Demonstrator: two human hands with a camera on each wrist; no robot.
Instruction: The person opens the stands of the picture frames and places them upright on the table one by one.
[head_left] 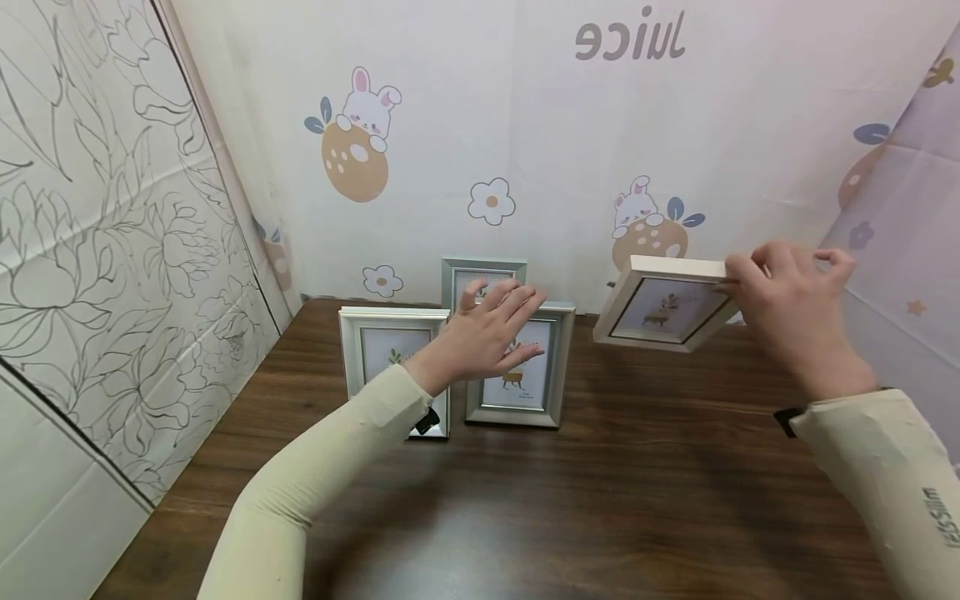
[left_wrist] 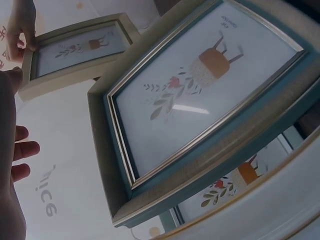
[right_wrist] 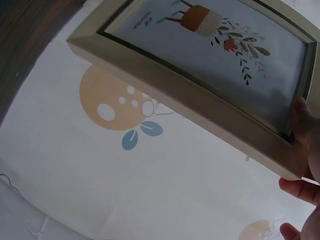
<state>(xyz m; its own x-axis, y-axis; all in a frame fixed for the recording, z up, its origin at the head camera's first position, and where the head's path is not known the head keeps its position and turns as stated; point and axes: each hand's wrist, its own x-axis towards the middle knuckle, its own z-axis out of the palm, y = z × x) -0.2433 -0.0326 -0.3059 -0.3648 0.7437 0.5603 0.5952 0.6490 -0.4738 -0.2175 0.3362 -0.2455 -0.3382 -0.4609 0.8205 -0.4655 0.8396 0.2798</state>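
In the head view my right hand (head_left: 795, 308) pinches a cream photo frame (head_left: 622, 337) by its upper right corner. The frame hangs tilted near the back wall, and the thumb (right_wrist: 301, 120) lies on its front edge in the right wrist view. My left hand (head_left: 483, 333), fingers extended, hovers before a silver-green photo frame (head_left: 555, 367) and partly hides it; contact cannot be made out. Left of that stands a white photo frame (head_left: 348, 346), partly behind the left wrist. A pale green photo frame (head_left: 447, 279) stands behind these two, mostly covered.
A dark wooden table (head_left: 600, 500) carries the standing frames. Behind it hangs a white printed cloth (head_left: 525, 125) with rabbits and flowers. A panel with line-drawn flowers (head_left: 112, 250) bounds the left side, another cloth (head_left: 900, 275) the right.
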